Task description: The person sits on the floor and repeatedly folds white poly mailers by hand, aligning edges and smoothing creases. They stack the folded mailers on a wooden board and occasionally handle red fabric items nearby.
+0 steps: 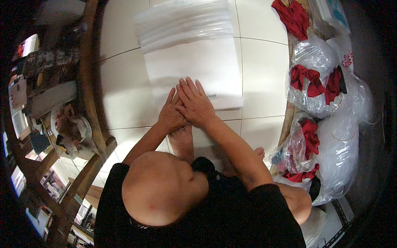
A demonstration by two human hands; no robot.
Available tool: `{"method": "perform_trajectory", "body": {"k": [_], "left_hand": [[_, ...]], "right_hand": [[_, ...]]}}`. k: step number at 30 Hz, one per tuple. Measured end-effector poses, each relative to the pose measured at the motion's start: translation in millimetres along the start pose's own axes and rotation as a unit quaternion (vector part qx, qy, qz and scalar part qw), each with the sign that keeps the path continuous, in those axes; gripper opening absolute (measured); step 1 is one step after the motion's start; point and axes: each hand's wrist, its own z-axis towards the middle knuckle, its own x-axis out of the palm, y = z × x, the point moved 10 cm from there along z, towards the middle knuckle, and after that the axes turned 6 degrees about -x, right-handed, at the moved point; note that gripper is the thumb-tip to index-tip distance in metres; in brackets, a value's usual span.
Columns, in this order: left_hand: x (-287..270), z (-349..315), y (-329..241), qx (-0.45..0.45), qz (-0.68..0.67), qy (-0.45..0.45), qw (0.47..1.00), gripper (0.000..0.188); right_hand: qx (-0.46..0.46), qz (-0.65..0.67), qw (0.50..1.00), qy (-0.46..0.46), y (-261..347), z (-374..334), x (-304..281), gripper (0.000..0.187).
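Two hands press flat on the near edge of a white sheet stack (pixel 194 70) on the tiled floor (pixel 120 74). L hand (pixel 170 115) lies open, palm down, partly under the R hand (pixel 195 103), also open, fingers spread twd the far side. Looks like a smoothing or flattening step; next prob. needs a pinch on one sheet's edge. Both forearms reach fwd from the near side, elbows bent. Bags (pixel 326 95) w/ red cloth sit right.
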Motion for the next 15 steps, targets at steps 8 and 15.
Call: {"method": "perform_trajectory", "body": {"k": [8,15], "left_hand": [[2.7,-10.8,33.8,-0.037,-0.039,0.059,0.997,0.085],[-15.2,-15.3,43.5,-0.037,-0.053,0.001,0.998,0.08]], "right_hand": [[0.158,-0.092,0.983,0.02,-96.7,-61.5,-41.4,0.079],[0.186,-0.143,0.972,-0.025,-103.2,-65.0,-68.7,0.073]]}}
